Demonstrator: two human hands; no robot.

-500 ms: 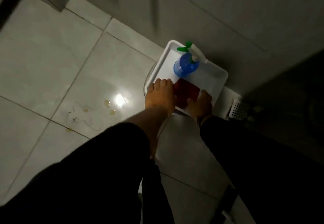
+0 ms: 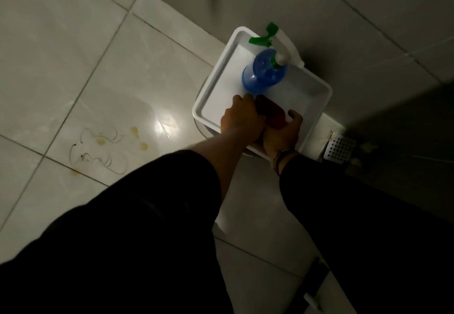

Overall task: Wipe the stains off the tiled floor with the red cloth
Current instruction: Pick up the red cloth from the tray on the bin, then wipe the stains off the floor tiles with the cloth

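Both hands have closed in on the red cloth [image 2: 270, 114] since the earlier frame, where they lay flatter at its two sides; the view has also drawn nearer to the tray. From the head camera, the left hand [image 2: 242, 121] is curled over the cloth's left edge with fingers pressed together, while the right hand [image 2: 282, 137] cups its near right corner, fingers bent around it — both grip the cloth, which lies dark red and folded in the white tray [image 2: 216, 87], just in front of the blue spray bottle [image 2: 264, 72]. The tray sits close to the wall, with a perforated drain cover [image 2: 340, 148] beside its right edge. To the left, the tiled floor [image 2: 73, 56] lies open and wide; yellowish stains [image 2: 135, 130] and curled hair strands [image 2: 98, 151] mark one tile, well apart from the tray, beside a bright glare spot.
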